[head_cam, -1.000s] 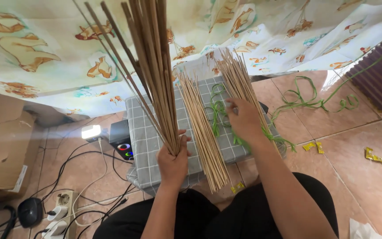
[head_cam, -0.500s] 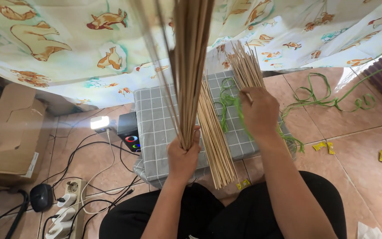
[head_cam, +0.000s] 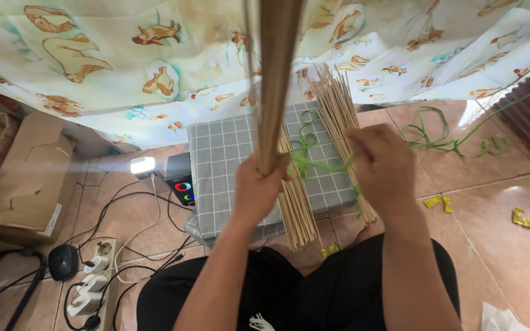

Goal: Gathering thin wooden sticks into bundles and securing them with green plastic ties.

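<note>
My left hand (head_cam: 257, 189) grips a thick bundle of thin bamboo sticks (head_cam: 275, 73) at its lower end, standing upright toward the camera. My right hand (head_cam: 383, 167) pinches a green plastic strip (head_cam: 321, 163) that stretches across to the bundle at my left hand. Under the hands, two more piles of sticks lie on a grey checked cushion (head_cam: 219, 159): one pile of sticks (head_cam: 295, 205) under my left hand and another pile of sticks (head_cam: 337, 104) by my right hand.
A patterned cloth (head_cam: 124, 61) hangs behind the cushion. More green strips (head_cam: 446, 138) lie on the tiled floor at right. At left are a cardboard box (head_cam: 23, 178), a small speaker (head_cam: 181, 181), cables and a power strip (head_cam: 90, 288). Yellow scraps (head_cam: 526, 220) dot the tiles.
My left hand has swung the bundle from leaning left to upright in the middle. My right hand left the stick pile, took up a green strip and pulled it toward the bundle.
</note>
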